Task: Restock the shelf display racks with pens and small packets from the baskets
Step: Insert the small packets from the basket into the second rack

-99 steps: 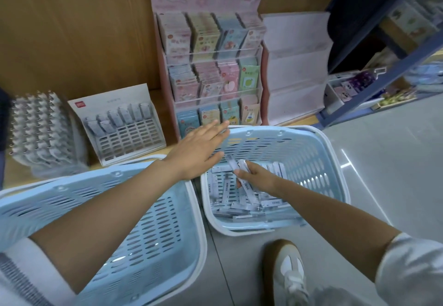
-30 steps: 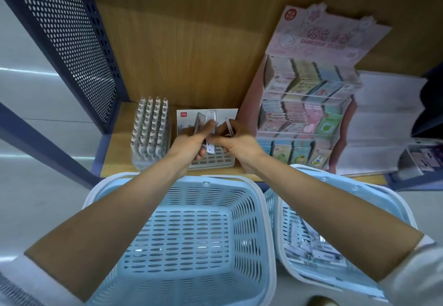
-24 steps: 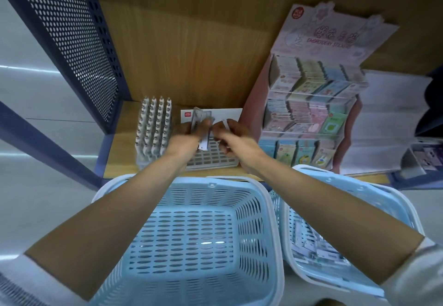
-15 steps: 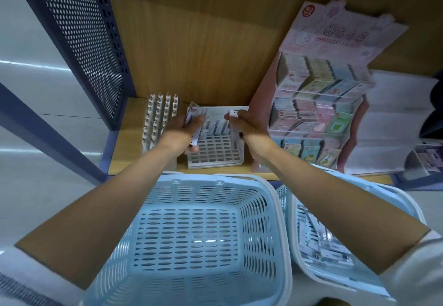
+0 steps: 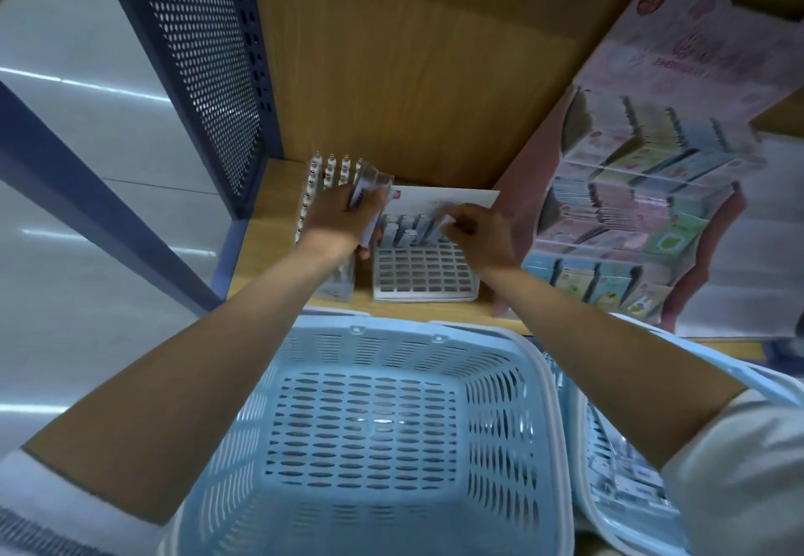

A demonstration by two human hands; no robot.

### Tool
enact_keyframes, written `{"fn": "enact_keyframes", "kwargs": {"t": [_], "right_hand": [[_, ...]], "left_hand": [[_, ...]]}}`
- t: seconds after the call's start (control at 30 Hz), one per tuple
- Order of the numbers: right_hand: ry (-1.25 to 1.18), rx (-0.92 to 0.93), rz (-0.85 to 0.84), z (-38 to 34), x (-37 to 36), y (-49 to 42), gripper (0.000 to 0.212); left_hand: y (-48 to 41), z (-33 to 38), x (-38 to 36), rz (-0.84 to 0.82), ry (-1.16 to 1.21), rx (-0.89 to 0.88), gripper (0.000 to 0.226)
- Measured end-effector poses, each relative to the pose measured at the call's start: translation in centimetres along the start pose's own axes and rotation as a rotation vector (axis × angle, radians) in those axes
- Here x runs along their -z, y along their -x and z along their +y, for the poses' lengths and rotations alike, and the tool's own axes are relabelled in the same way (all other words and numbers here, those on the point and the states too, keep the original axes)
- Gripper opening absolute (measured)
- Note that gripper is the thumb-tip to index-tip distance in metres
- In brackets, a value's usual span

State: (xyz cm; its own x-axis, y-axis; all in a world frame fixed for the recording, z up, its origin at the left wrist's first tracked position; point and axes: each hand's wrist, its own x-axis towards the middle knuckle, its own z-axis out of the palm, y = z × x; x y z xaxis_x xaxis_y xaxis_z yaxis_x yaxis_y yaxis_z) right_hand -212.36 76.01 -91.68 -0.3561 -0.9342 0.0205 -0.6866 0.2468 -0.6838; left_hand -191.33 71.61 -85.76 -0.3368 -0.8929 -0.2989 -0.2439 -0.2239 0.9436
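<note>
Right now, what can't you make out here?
- Right hand: grip blurred, head view; holding anything or not, unclear.
- Pen rack: mostly behind left hand and its packets.
- Right basket: contents cut off by right arm and frame edge.
- Sticker rack: print too blurred to read.

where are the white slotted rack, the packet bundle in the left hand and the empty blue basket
white slotted rack [image 5: 422, 270], head view, on its empty grid of slots
packet bundle [image 5: 370, 183], head view, on its clear upper end
empty blue basket [image 5: 365, 425], head view, on its bare perforated floor
</note>
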Motion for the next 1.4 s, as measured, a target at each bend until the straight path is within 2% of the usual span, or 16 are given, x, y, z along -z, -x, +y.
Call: {"fn": "enact_keyframes", "kwargs": {"t": [0.37,0.67,0.87,1.03,1.4], "right_hand": [[0.107,0.177,0.009,0.9,-1.6,-1.1,0.017],[0.160,0.309,-0.061,0.5,-1.4,-1.0,0.021],[0.255,0.226,-0.073,0.3,-2.2,-0.9,0.017],[0.135,0.217,0.026,-0.2,-2.6,-0.8,0.007],[0.093,0.212,0.035,0.1,-2.8,-0.5,0.010]], "left_hand": [[-0.4,-0.5,0.3,0.020,0.023,-0.012,0.029],[-0.2,-0.4,0.1,0.009,0.037,-0.020,0.027],[-0.1,-0.3,0.2,-0.004,0.053,-0.006,0.031],[-0.2,-0.5,0.1,-0.001,0.060,-0.006,0.029],[-0.1,-0.3,0.3,-0.012,0.063,0.012,0.026]]}}
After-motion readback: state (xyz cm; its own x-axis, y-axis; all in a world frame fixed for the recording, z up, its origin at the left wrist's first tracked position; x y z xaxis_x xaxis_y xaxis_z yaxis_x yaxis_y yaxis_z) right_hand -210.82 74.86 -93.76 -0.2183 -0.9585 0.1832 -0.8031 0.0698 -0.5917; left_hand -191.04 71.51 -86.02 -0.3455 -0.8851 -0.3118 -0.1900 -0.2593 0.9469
